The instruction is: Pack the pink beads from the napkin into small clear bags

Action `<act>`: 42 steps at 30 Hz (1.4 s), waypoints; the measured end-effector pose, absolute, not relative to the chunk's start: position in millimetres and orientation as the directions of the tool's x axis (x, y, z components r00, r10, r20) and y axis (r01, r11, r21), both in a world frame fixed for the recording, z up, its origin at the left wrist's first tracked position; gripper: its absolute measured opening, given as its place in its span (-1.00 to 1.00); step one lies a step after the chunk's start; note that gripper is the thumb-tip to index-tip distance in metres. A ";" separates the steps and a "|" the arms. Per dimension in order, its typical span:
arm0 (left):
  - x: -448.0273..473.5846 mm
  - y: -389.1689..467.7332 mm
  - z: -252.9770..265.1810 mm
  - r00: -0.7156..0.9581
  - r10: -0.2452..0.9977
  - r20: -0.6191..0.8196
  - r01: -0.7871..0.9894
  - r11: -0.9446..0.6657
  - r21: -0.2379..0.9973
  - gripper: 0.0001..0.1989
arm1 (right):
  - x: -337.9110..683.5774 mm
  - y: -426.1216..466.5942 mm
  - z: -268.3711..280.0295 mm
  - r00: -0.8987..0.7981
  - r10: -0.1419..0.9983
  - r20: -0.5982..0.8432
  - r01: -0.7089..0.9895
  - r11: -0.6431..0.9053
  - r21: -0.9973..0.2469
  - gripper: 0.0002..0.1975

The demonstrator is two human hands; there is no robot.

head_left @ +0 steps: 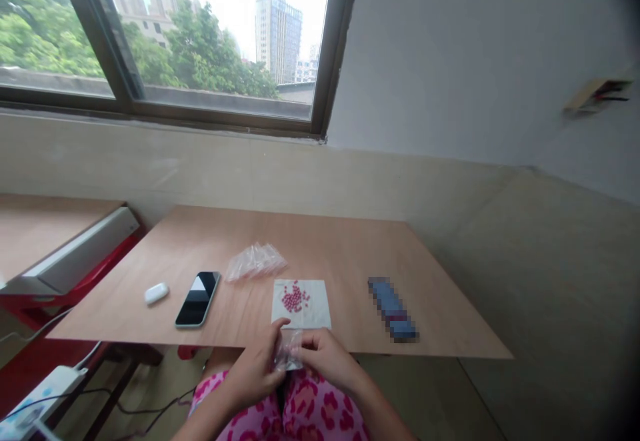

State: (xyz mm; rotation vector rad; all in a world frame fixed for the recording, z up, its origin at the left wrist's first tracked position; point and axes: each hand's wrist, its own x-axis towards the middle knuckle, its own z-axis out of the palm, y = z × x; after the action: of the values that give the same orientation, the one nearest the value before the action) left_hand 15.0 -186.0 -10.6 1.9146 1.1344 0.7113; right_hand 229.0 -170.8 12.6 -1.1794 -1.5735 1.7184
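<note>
A small clear plastic bag [289,353] is held between my two hands at the table's front edge, above my lap. My left hand [260,362] grips its left side, with the index finger reaching up along it. The fingers of my right hand [324,355] pinch its right side. Whether anything is inside the bag I cannot tell. Just beyond the hands lies a white sheet [317,304], bearing a loose heap of small pinkish-red beads or pellets [294,297].
A pile of clear plastic bags [257,262] lies behind the sheet on the wooden table [330,241]. To the left are a phone [198,299] and a white earbud case [157,293]. A blurred blue object [393,309] lies right. Cables and a power strip [45,394] are lower left.
</note>
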 end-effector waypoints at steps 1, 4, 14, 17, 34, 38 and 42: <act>13.0 -184.8 -11.5 0.444 0.891 0.100 0.456 -0.320 0.831 -0.27 | 229.4 -171.0 12.5 -0.489 0.837 -0.246 0.178 -0.180 -0.967 -0.78; 7.0 -179.5 -13.7 0.437 0.880 0.184 0.468 -0.397 0.789 -0.46 | 228.4 -170.0 9.1 -0.469 0.852 -0.232 0.149 -0.183 -0.972 -0.72; 2.6 -162.9 -7.2 0.177 0.980 0.096 0.093 -0.114 0.989 -0.42 | 234.0 -160.0 7.9 -0.296 0.931 -0.215 0.118 -0.188 -0.975 -0.41; 9.7 -160.1 -5.2 0.235 0.955 -0.183 -0.212 0.234 0.949 -0.44 | 232.7 -158.1 13.6 -0.299 0.930 -0.216 0.131 -0.184 -0.974 -0.45; 10.2 -152.0 -29.0 0.128 0.904 -0.408 -0.317 0.427 0.847 -0.59 | 237.0 -160.0 13.5 -0.385 0.922 -0.032 0.376 0.125 -0.918 -0.62; 4.1 -153.4 -15.6 0.028 0.976 -0.217 -0.126 0.219 0.968 -0.53 | 240.3 -160.7 10.8 -0.404 0.915 -0.003 0.407 0.176 -0.896 -0.57; -0.1 -164.8 5.9 0.316 0.932 0.180 0.300 -0.278 0.912 -0.36 | 236.5 -163.5 9.9 -0.456 0.889 -0.035 0.437 0.190 -0.879 -0.61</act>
State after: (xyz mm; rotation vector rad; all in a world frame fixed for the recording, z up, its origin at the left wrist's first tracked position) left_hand -0.1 -164.8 5.9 1.7637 1.1081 0.9710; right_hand 236.5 -163.5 9.9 -1.2367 -1.9782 1.2088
